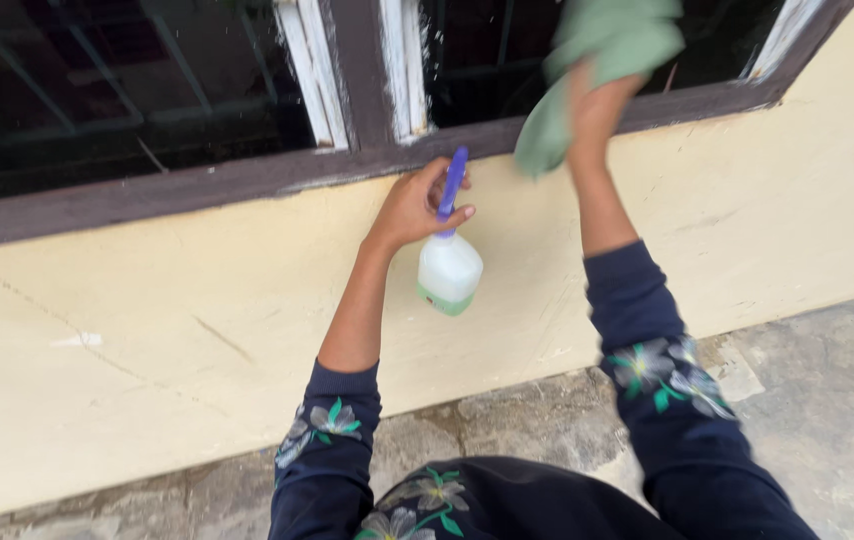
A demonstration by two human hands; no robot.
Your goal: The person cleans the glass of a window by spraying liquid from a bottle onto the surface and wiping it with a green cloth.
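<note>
against a cream wall below a dark window frame (247, 180), left hand (417, 205) grips a spray bottle (449, 265) by its trigger head; right hand (597, 100) presses a bunched green cloth (602, 60) to the glass

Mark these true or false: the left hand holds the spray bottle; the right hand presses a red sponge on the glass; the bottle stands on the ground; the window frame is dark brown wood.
1. The left hand holds the white plastic spray bottle with a purple trigger: true.
2. The right hand presses a red sponge: false, it holds a green cloth.
3. The bottle stands on the ground: false, it hangs in the hand.
4. The window frame is dark brown wood: true.
</note>
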